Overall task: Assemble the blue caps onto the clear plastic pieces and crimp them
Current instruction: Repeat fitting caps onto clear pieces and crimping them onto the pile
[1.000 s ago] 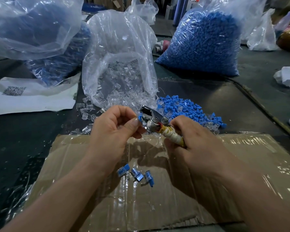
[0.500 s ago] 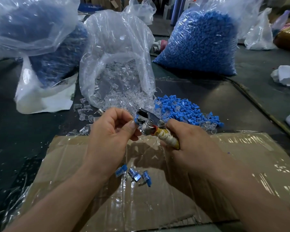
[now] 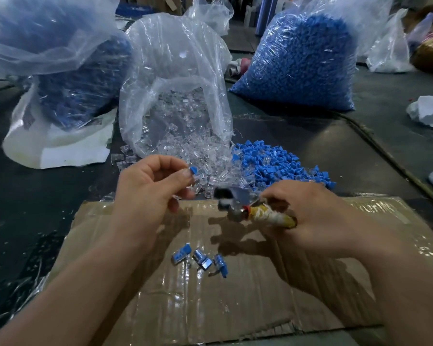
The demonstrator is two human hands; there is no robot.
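My left hand point(image 3: 150, 186) pinches a capped piece point(image 3: 194, 171) between thumb and forefinger, its blue top poking out past my fingertips. My right hand point(image 3: 308, 213) is wrapped tight round the taped handle of the crimping tool point(image 3: 243, 203), whose metal head (blurred, so I cannot tell how its jaws stand) sits just off my left fingertips, apart from the piece. Below my fingers three finished pieces point(image 3: 200, 260) lie close together on the taped cardboard point(image 3: 260, 295). Beyond my fingertips the clear plastic pieces point(image 3: 185, 146) spill from an open bag, and just beyond my right knuckles the loose blue caps point(image 3: 273, 161) are heaped.
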